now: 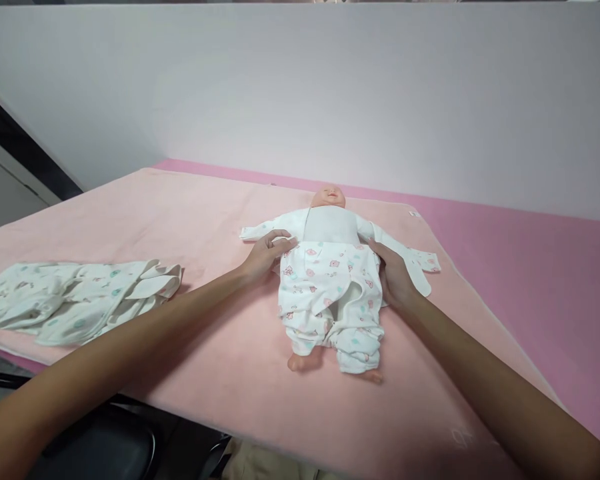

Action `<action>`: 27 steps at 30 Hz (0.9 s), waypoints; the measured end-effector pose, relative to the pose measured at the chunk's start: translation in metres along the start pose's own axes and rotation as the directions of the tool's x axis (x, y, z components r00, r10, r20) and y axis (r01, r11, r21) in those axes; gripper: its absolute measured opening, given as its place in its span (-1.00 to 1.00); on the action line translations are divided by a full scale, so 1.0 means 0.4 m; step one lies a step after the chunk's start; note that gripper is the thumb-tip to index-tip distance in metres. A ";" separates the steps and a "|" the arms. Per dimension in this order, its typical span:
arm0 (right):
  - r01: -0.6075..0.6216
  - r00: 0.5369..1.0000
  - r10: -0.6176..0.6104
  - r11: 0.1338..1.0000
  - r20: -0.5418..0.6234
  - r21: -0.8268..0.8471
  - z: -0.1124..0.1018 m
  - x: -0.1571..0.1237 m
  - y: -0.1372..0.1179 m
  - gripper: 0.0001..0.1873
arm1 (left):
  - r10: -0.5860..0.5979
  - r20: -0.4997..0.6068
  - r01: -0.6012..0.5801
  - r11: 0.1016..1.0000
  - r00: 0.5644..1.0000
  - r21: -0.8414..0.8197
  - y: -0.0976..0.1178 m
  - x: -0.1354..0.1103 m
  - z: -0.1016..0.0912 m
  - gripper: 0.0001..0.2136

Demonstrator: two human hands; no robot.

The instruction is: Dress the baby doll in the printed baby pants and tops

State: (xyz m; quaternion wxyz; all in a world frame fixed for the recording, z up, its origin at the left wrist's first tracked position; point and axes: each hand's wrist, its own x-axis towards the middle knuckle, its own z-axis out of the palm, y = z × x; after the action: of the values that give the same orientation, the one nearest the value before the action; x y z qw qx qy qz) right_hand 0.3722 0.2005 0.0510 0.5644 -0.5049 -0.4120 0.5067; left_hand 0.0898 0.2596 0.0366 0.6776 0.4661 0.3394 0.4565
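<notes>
A baby doll (329, 196) lies on its back, its head toward the wall and its feet toward me. It wears a white long-sleeved top (330, 223) and white printed baby pants (325, 287), pulled up over its belly. The pants have an opening at the crotch, and both feet stick out of the legs. My left hand (267, 257) grips the waistband at its left side, thumb and index finger at the edge. At the other side my right hand (396, 275) is closed on the waistband, some fingers hidden behind the cloth.
A folded white printed baby garment (80, 297) lies at the left on the pink blanket (220, 393). A brighter pink surface (555, 300) shows beyond the blanket at the right. The pale wall (300, 93) rises behind. A black chair (100, 443) stands below the front edge.
</notes>
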 end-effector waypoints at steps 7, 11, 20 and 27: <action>0.072 0.997 -0.065 0.973 0.037 -0.221 -0.003 0.004 -0.011 -0.56 | 0.023 0.090 -0.057 0.917 0.996 0.394 0.042 0.025 0.051 -0.66; 0.297 0.945 -0.308 0.677 0.108 -0.673 0.009 0.007 -0.073 -0.48 | 0.105 0.319 -0.301 0.689 0.942 0.659 0.124 0.040 0.084 -0.71; 0.473 0.881 -0.333 0.591 0.336 -0.654 0.030 0.077 -0.116 -0.64 | 0.083 0.361 -0.286 0.780 0.929 0.557 0.146 0.075 0.082 -0.62; -0.025 0.992 0.024 1.000 0.125 0.009 0.002 0.145 -0.026 -0.53 | 0.025 0.033 -0.032 0.972 0.999 0.233 0.019 0.139 0.065 -0.47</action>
State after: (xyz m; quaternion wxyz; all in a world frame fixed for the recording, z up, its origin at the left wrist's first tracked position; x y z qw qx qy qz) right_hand 0.3817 0.2582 0.0586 0.5342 -0.4742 -0.4375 0.5463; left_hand 0.1302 0.3044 0.0505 0.6165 0.5540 0.3739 0.4162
